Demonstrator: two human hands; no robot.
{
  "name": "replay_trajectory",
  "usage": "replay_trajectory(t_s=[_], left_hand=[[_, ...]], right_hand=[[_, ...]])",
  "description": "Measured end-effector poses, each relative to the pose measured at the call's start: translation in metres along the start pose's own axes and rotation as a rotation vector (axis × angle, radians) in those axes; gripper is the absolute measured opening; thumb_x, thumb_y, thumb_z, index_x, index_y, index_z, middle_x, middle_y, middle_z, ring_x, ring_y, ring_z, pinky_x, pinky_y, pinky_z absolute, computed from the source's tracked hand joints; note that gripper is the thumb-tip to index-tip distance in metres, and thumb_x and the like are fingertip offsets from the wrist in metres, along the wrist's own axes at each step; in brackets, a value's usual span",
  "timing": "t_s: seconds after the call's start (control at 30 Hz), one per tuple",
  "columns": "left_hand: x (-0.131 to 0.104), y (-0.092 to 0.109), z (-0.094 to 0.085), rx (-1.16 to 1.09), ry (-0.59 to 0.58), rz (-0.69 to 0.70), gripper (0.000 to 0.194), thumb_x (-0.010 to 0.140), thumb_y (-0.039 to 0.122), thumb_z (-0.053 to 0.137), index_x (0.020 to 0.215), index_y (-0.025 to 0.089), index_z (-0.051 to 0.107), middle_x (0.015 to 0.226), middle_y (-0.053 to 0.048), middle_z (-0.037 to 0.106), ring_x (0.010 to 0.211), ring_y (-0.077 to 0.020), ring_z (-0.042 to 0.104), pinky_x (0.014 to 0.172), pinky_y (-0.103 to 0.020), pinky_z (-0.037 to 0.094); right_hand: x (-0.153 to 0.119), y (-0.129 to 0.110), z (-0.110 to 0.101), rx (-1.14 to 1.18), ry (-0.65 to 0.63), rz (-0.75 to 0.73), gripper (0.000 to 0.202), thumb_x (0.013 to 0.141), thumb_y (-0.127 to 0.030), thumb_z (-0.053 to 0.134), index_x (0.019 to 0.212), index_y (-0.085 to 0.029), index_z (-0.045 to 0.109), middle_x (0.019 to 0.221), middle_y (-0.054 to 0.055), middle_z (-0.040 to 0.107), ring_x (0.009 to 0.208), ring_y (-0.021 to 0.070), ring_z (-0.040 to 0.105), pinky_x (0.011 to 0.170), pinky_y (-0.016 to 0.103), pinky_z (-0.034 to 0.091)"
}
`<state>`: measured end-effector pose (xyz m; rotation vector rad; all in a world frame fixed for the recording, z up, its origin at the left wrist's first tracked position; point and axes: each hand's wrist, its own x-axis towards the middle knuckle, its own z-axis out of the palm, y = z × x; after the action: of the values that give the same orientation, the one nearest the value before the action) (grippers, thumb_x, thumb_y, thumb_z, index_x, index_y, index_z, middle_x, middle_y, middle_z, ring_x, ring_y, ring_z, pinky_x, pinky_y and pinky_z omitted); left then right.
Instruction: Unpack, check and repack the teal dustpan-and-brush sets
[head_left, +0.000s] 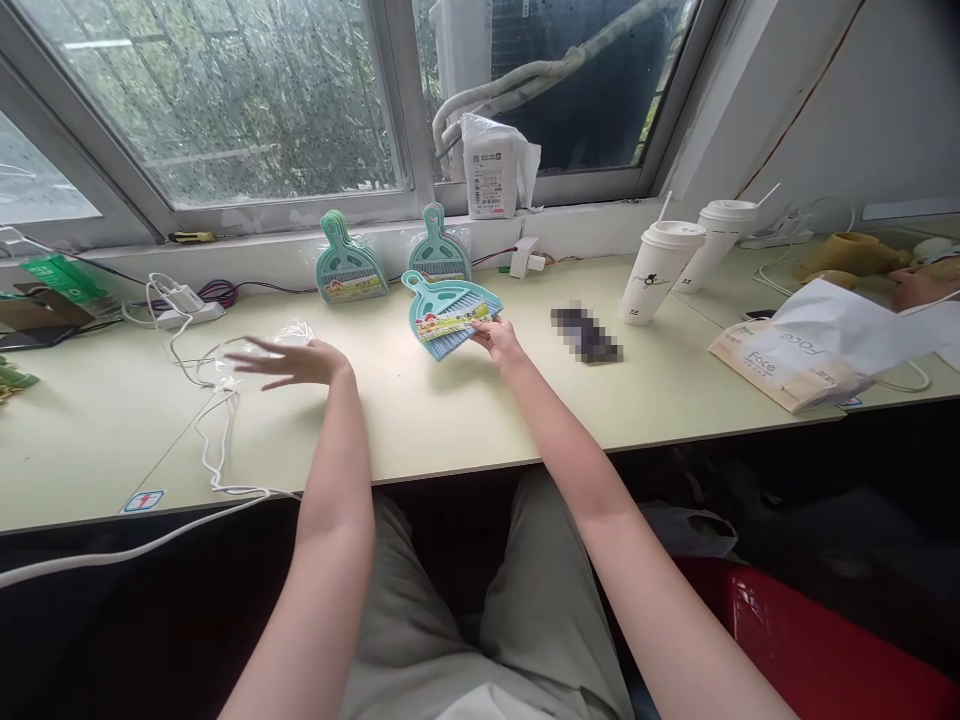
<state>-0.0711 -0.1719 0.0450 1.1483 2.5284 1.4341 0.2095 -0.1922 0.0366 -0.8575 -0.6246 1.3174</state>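
teal plastic dustpan (pixel 433 300), smooth; cups (pixel 660 275) matt white; bin (pixel 817 630) glossy red.

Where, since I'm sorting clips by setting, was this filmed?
Probably a small workroom or office: a long pale-green tabletop runs beneath a metal-framed glass window, with teal plastic dustpan-and-brush sets grouped along its back edge.

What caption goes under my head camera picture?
Right hand holds a green dustpan above the table, left hand spread open.
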Motion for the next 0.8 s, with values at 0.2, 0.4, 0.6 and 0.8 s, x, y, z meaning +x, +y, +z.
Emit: replay_trajectory(t_s=[0.2, 0.4, 0.6, 0.8], left_hand=[[0.004, -0.018, 0.019, 0.079, -0.199, 0.014, 0.056, 0.077, 0.022, 0.06, 0.131, 0.009, 0.049, 0.151, -0.03, 0.035, 0.15, -0.0421, 0.018, 0.112, -0.076, 0.0], [0.002, -0.018, 0.02, -0.092, -0.054, 0.079, 0.035, 0.075, 0.017, 0.064, 0.11, 0.012, 0.059, 0.14, -0.026, 0.046, 0.146, -0.0409, 0.021, 0.116, -0.073, 0.006], [-0.019, 0.02, 0.021, -0.702, -0.405, 0.087, 0.038, 0.092, 0.05, 0.053, 0.11, 0.016, 0.056, 0.122, -0.017, 0.061, 0.128, -0.031, 0.052, 0.11, -0.048, 0.04], [-0.046, 0.038, 0.048, -1.016, -0.954, -0.121, 0.042, 0.081, 0.036, 0.073, 0.119, 0.022, 0.059, 0.108, -0.007, 0.068, 0.101, -0.0239, 0.067, 0.09, -0.037, 0.054]], right_hand=[[0.0, 0.001, 0.0, -0.065, -0.005, 0.03, 0.021, 0.077, 0.002, 0.062, 0.086, -0.017, 0.061, 0.076, 0.0, 0.072, 0.071, 0.0134, 0.071, 0.086, 0.036, 0.064], [-0.002, 0.005, -0.001, -0.083, -0.002, 0.033, 0.023, 0.075, 0.004, 0.062, 0.084, -0.017, 0.06, 0.076, 0.0, 0.071, 0.07, 0.013, 0.07, 0.078, 0.032, 0.065], [-0.009, 0.012, 0.008, -0.052, -0.046, 0.006, 0.022, 0.078, 0.0, 0.062, 0.089, -0.019, 0.061, 0.085, 0.0, 0.073, 0.082, 0.0138, 0.072, 0.085, 0.032, 0.064], [-0.001, 0.011, 0.005, -0.145, -0.107, 0.075, 0.012, 0.093, -0.013, 0.053, 0.09, -0.017, 0.063, 0.079, 0.004, 0.074, 0.074, 0.0143, 0.072, 0.073, 0.028, 0.064]])
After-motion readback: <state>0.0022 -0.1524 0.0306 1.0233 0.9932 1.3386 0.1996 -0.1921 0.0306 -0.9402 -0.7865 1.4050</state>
